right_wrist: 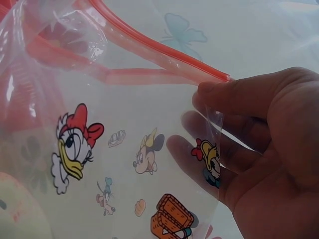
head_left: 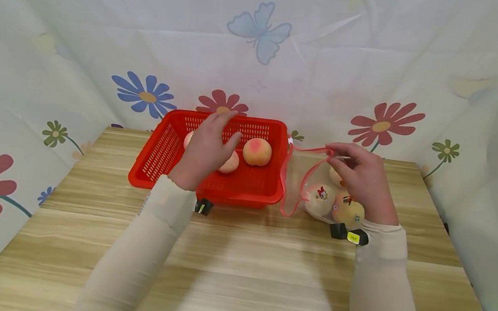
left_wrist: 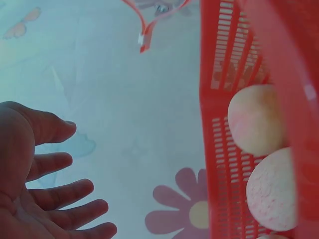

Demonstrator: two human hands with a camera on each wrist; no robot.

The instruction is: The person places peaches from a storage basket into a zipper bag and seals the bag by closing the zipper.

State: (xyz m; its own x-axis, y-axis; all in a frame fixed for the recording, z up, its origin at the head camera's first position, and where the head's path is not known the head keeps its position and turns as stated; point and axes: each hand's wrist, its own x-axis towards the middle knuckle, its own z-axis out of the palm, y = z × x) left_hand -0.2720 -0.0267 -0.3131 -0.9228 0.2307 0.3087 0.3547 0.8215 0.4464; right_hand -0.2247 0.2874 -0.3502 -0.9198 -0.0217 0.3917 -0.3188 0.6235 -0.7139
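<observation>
— Over the red basket point(head_left: 165, 150) my left hand point(head_left: 207, 149) hovers spread, holding nothing; peaches point(head_left: 257, 152) lie beneath it.

— And your right hand point(head_left: 360, 177)?

— Pinching the clear bag point(head_left: 317, 191) by its red zip rim. Thin film; it could slip, spilling fruit across the table point(head_left: 243, 273).

— Obstacles?

— Basket wall between hands.

Hidden and cut-off items
Left hand point(head_left: 207, 149) covers part of two peaches in the red basket point(head_left: 165, 150); right hand point(head_left: 360, 177) hides a fruit behind the cartoon-printed bag point(head_left: 317, 193).
</observation>
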